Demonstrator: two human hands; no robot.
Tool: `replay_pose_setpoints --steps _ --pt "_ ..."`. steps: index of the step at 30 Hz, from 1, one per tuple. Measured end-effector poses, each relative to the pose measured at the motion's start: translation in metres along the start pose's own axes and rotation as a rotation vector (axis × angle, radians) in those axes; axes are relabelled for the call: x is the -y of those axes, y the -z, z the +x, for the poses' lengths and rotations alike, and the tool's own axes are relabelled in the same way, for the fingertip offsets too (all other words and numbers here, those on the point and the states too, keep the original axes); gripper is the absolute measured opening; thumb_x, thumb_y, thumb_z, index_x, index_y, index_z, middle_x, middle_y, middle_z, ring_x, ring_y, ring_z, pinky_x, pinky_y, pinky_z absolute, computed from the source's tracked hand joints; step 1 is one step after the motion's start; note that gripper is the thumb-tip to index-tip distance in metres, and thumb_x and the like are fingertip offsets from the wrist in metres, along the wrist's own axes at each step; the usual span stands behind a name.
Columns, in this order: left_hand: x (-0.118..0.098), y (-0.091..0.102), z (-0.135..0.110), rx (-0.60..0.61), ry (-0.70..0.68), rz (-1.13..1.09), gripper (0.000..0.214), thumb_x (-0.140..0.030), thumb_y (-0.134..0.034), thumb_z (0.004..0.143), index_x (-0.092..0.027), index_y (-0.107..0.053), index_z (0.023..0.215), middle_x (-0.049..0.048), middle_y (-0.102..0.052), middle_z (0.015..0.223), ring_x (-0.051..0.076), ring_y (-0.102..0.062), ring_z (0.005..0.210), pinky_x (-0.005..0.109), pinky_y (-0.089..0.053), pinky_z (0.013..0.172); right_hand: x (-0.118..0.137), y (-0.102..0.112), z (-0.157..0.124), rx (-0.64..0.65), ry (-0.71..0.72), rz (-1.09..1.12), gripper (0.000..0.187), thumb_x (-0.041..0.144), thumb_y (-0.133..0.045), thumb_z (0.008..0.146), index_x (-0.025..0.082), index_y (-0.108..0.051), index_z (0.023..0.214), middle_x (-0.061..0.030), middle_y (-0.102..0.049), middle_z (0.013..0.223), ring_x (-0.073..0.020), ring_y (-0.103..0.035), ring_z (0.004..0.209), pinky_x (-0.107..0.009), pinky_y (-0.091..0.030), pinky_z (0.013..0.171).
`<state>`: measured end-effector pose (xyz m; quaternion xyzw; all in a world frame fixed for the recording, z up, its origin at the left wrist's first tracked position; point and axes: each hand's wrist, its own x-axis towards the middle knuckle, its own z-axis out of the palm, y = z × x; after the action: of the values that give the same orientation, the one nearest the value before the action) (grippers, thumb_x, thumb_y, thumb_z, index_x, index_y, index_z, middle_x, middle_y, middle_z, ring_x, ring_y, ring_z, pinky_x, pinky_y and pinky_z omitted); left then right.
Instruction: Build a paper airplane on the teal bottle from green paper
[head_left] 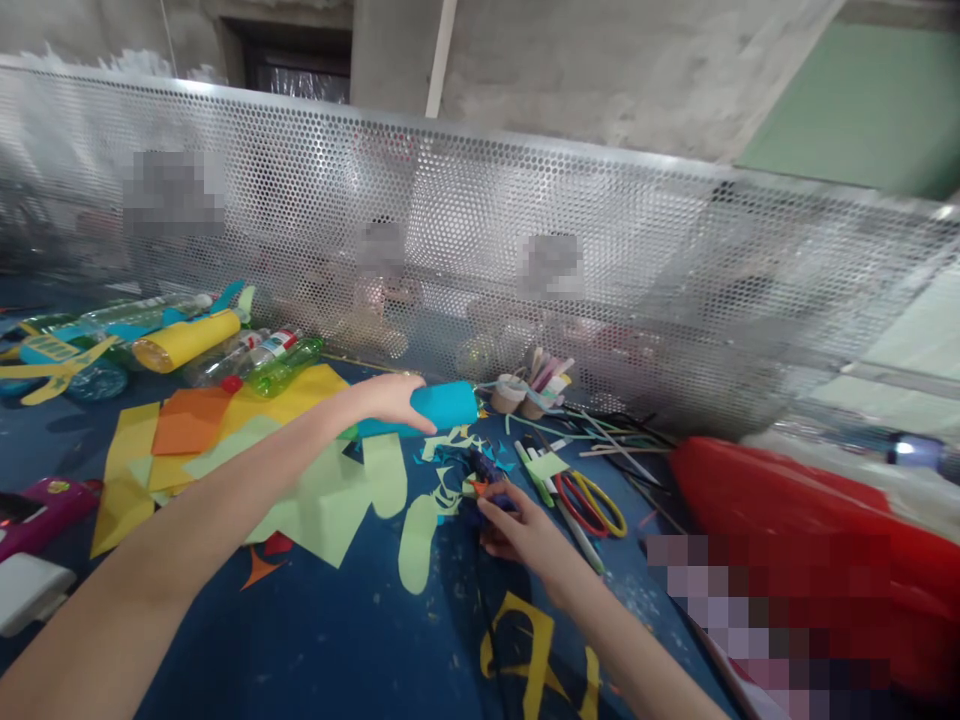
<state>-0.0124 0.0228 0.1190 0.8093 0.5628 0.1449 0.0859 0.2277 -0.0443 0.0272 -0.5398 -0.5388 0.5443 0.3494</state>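
My left hand (394,400) is wrapped around a blue paper-covered cylinder (450,404), apparently a bottle lying on its side. Its right end sticks out past my thumb and fingers. Closer to me, my right hand (517,530) has its fingers closed around a dark blue glue gun (487,468) with an orange part, mostly hidden; a dark cord (491,620) runs from it towards me. Between the hands lie blue and pale green paper scraps (448,490). A pale green rounded cutout (418,545) rests just left of my right hand.
Paper sheets (330,510), plastic bottles (285,368) and a yellow wrapped bottle (187,340) lie left. Scissors (592,505), markers (534,475) and small cups (510,393) sit right of centre. A perforated metal screen (465,220) borders the table; a red bag (795,510) lies right.
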Motion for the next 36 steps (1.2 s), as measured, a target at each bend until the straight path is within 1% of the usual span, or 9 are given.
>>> replay_pose_setpoints --steps 3,5,9,16,19,22,28,33,36 --pt "-0.003 0.004 -0.003 0.208 0.033 0.019 0.078 -0.061 -0.068 0.052 -0.018 -0.058 0.116 0.0134 -0.060 0.118 0.031 -0.057 0.098 0.033 -0.043 0.076 -0.002 -0.006 -0.002 -0.069 0.063 0.039 0.024 0.041 -0.063 0.071 0.024 -0.048 0.079 0.0108 -0.046 0.047 -0.0098 -0.051 0.041 -0.020 -0.042 0.040" --pt "-0.006 0.003 -0.005 0.219 0.039 0.062 0.075 -0.057 -0.068 0.053 -0.018 -0.058 0.116 0.0137 -0.060 0.119 0.032 -0.056 0.100 0.034 -0.043 0.077 -0.005 -0.012 -0.003 -0.155 0.118 0.079 0.026 0.040 -0.062 0.071 0.024 -0.043 0.079 0.0113 -0.044 0.049 -0.0085 -0.046 0.038 -0.019 -0.038 0.037" --pt "-0.007 -0.003 -0.008 0.228 0.056 0.124 0.073 -0.056 -0.066 0.057 -0.015 -0.056 0.117 0.0159 -0.061 0.116 0.033 -0.057 0.098 0.035 -0.044 0.075 -0.010 -0.018 -0.004 -0.348 0.204 0.215 0.032 0.033 -0.065 0.068 0.025 -0.038 0.082 0.0072 -0.054 0.064 -0.0123 -0.057 0.052 -0.022 -0.046 0.045" --pt "0.002 -0.005 -0.013 0.271 0.087 0.067 0.074 -0.060 -0.062 0.060 -0.016 -0.053 0.120 0.0142 -0.057 0.122 0.030 -0.057 0.100 0.033 -0.044 0.078 -0.006 -0.022 -0.007 -0.445 0.134 0.573 0.044 0.031 -0.073 0.063 0.025 -0.043 0.095 0.0031 -0.065 0.082 -0.0164 -0.068 0.077 -0.024 -0.055 0.063" --pt "0.004 -0.005 -0.015 0.341 0.086 0.079 0.077 -0.064 -0.060 0.059 -0.019 -0.050 0.120 0.0121 -0.057 0.122 0.029 -0.057 0.101 0.032 -0.045 0.078 0.000 -0.024 -0.010 -0.448 0.117 0.716 0.047 0.027 -0.079 0.054 0.024 -0.050 0.092 0.0062 -0.065 0.079 -0.0130 -0.067 0.079 -0.019 -0.054 0.068" --pt "0.004 -0.007 -0.016 0.368 0.061 0.116 0.075 -0.062 -0.061 0.059 -0.018 -0.051 0.119 0.0121 -0.058 0.121 0.029 -0.057 0.100 0.032 -0.045 0.079 0.009 -0.024 -0.015 -0.367 0.079 0.747 0.045 0.024 -0.080 0.053 0.023 -0.054 0.089 0.0043 -0.067 0.081 -0.0135 -0.067 0.077 -0.018 -0.054 0.065" --pt "0.005 -0.019 -0.013 0.358 0.036 0.202 0.069 -0.055 -0.065 0.057 -0.019 -0.053 0.114 0.0120 -0.061 0.113 0.030 -0.059 0.097 0.034 -0.047 0.075 0.012 -0.021 -0.017 -0.195 -0.050 0.673 0.031 0.030 -0.078 0.061 0.020 -0.059 0.083 0.0042 -0.062 0.066 -0.0090 -0.058 0.055 -0.015 -0.045 0.044" --pt "0.006 -0.031 -0.008 0.341 -0.002 0.204 0.069 -0.059 -0.064 0.057 -0.019 -0.053 0.111 0.0119 -0.062 0.110 0.032 -0.059 0.096 0.036 -0.047 0.074 0.012 -0.017 -0.010 -0.131 0.137 0.607 0.030 0.031 -0.078 0.060 0.014 -0.063 0.080 0.0026 -0.057 0.063 -0.0080 -0.049 0.055 -0.018 -0.043 0.050" --pt "0.003 -0.040 -0.007 0.302 0.010 0.193 0.072 -0.065 -0.060 0.059 -0.019 -0.050 0.114 0.0126 -0.062 0.111 0.031 -0.059 0.098 0.036 -0.046 0.076 0.015 -0.009 -0.008 -0.174 0.268 0.354 0.028 0.039 -0.072 0.067 0.015 -0.063 0.080 0.0013 -0.057 0.065 -0.0104 -0.048 0.058 -0.022 -0.042 0.055"
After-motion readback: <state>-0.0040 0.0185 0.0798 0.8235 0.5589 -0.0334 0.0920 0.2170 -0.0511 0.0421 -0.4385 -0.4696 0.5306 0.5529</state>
